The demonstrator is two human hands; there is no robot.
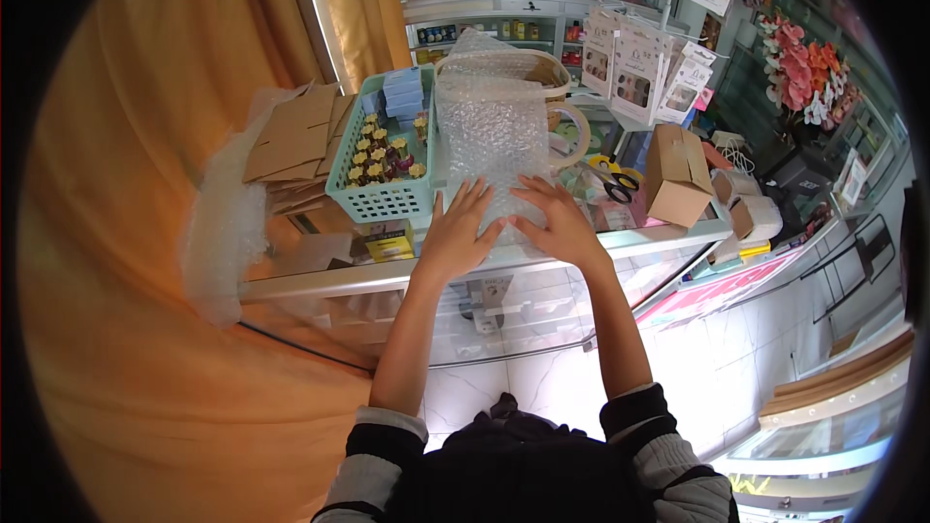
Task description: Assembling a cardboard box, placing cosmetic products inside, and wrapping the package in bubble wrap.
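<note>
A sheet of clear bubble wrap (494,123) runs over the glass counter from a cream basket at the back towards its front edge. Both palms face down on the near part of the sheet, fingers spread. My left hand (459,226) lies at its left side, and my right hand (556,221) at its right, the thumbs close together. Neither hand grips anything. Left of the sheet stands a mint-green plastic basket (381,201) holding small bottles with gold flower-shaped caps (378,154) and light-blue boxes (403,93).
Flattened cardboard (290,134) and more bubble wrap (218,254) lie left. Behind the sheet is the cream basket (556,71). To the right are a tape roll (581,134), black-handled scissors (620,187), a small cardboard box (677,174) and a rack of hanging packets (638,73). A yellow box (390,243) sits near the front edge.
</note>
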